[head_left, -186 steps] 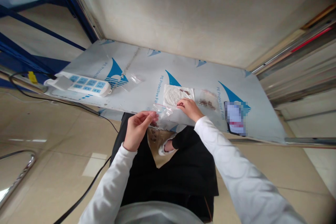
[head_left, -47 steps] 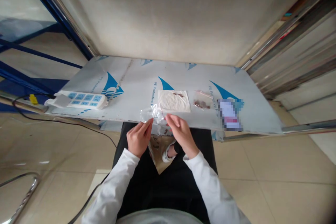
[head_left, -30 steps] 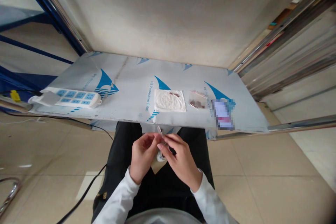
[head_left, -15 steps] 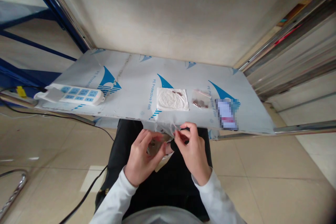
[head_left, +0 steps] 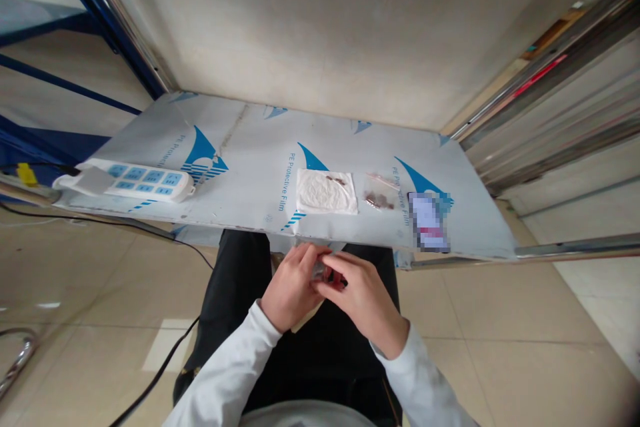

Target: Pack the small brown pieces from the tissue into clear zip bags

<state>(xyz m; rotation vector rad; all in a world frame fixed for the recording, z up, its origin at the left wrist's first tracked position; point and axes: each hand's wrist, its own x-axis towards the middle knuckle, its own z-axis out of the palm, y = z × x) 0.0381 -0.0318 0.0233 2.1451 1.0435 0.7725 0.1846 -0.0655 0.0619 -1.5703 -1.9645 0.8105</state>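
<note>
Lower centre: clear plastic (head_left: 319,271) was mostly hidden between curled left hand (head_left: 294,288) and right hand (head_left: 367,293), grips could not be told | right of centre: brown pieces (head_left: 379,201) were enclosed in flat zip bag (head_left: 383,181), phone (head_left: 427,217) laid near | centre: crinkled white square pad (head_left: 323,193) was dotted with brown bits (head_left: 339,180) | left: power strip (head_left: 150,181) was set on film-covered table (head_left: 265,153)

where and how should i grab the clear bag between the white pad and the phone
The clear bag is probably best pinched from above by its far reddish strip: it lies flat, and the brown pieces gather toward its near end.
</note>
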